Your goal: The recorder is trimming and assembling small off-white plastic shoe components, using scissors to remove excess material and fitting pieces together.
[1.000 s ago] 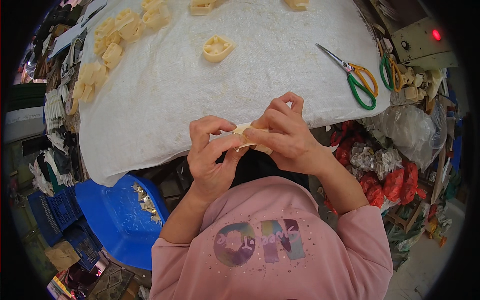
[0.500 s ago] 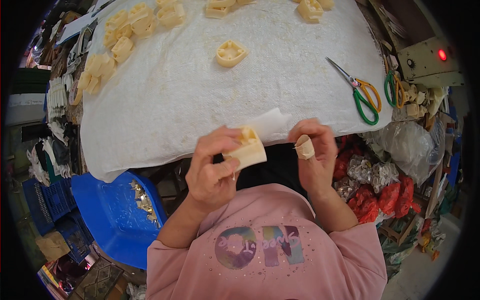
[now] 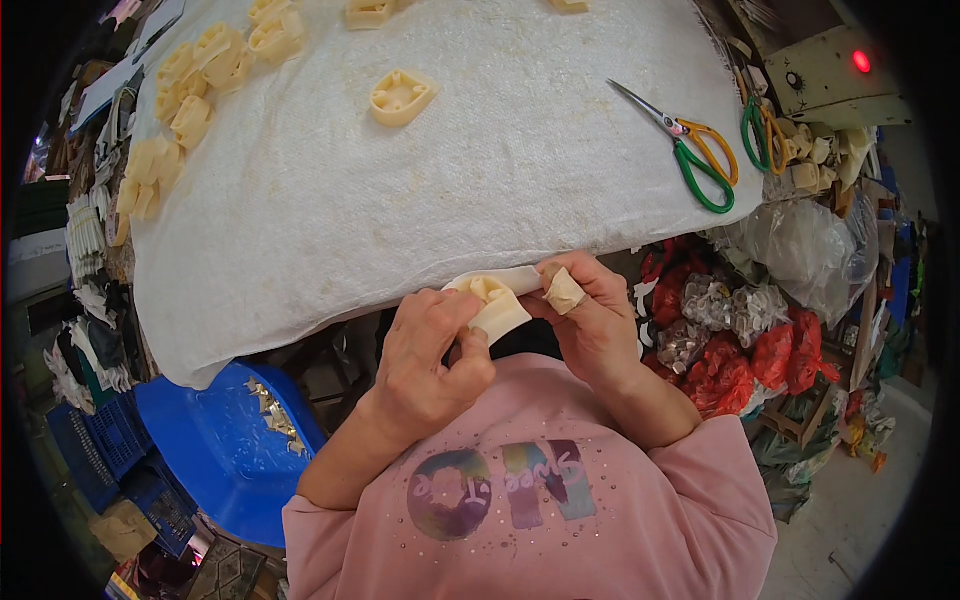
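My left hand [image 3: 425,350] is closed around a cream-coloured hollow moulded part [image 3: 502,316], just off the table's near edge. Along its far side runs a white strip [image 3: 518,279], whose right end my right hand [image 3: 605,335] pinches. A beige wrap [image 3: 565,291] covers the right thumb's tip. Fingers hide some of the part and of the strip's end. A similar loose part [image 3: 402,97] rests alone on the white woven sheet [image 3: 330,170] over the table. Further right on the sheet lie scissors [image 3: 686,128] with one green and one yellow handle loop.
More cream parts [image 3: 222,58] are grouped along the table's far left. Below left stands a blue basin [image 3: 220,450] with metallic-looking scraps. Red and clear plastic bags [image 3: 715,370] crowd the right side. A box with a lit red lamp [image 3: 861,62] stands at far right.
My right hand has come in toward the left and now grips the white strip, which stuck out loose before. The held part is tilted differently. The whole view has shifted.
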